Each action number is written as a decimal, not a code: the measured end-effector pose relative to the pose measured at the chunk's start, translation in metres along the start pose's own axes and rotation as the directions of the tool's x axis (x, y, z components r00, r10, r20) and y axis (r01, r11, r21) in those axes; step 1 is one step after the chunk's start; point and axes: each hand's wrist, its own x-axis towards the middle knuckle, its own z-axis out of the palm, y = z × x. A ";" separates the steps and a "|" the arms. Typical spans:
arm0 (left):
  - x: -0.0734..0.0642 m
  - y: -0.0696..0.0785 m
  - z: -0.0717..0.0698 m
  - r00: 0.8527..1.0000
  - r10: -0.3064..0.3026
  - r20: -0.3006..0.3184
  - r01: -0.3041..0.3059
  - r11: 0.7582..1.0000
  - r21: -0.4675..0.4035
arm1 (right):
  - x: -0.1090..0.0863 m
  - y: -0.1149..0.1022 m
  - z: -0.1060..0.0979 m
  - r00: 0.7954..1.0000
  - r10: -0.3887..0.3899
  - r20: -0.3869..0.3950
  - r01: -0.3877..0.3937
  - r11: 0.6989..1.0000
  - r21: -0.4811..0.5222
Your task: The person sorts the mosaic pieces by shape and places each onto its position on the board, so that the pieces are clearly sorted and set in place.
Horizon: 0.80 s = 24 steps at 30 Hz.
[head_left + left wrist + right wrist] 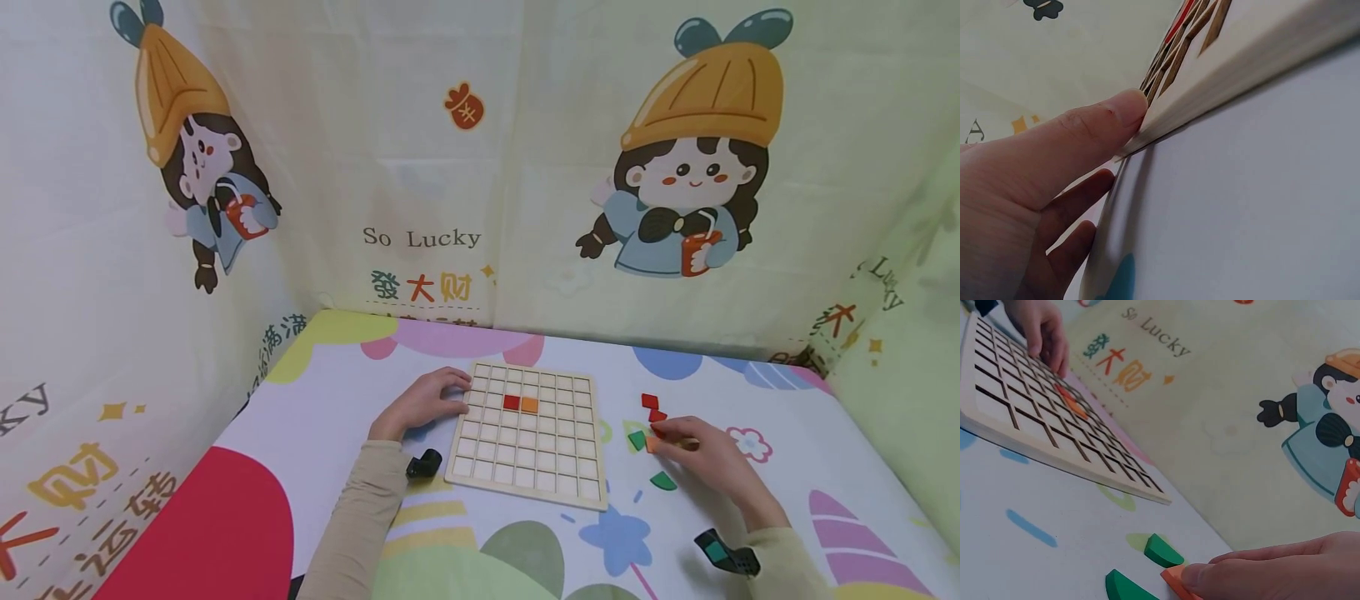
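Observation:
A square wooden grid board [525, 495] lies on the table, with a red square tile [512, 402] and an orange square tile [529, 405] side by side in its cells. My left hand [426, 402] rests at the board's left edge. In the left wrist view its thumb [1124, 109] touches the rim, the other fingers loosely bent beside it. To the board's right, my right hand [705, 454] pinches a small orange piece [1175, 579] low at the table; the fingers partly hide it. Close by lie red pieces [650, 402] and green pieces [663, 481].
The table cover [337, 400] is white with printed coloured shapes. A patterned cloth [420, 167] hangs behind and at both sides. Black wrist devices [726, 553] sit by both sleeves.

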 end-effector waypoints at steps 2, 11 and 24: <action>0.000 0.000 0.000 1.000 0.004 0.000 -0.004 1.000 -0.001 | 0.000 -0.001 0.001 1.000 -0.030 -0.006 0.030 0.999 -0.016; -0.002 0.000 0.000 1.000 0.016 -0.008 -0.016 1.000 0.008 | 0.000 -0.003 0.005 0.996 -0.093 -0.008 0.092 0.993 -0.070; -0.002 0.001 0.000 1.000 0.017 -0.009 -0.017 1.000 0.003 | -0.005 0.003 -0.004 0.992 -0.108 0.065 0.110 0.993 -0.036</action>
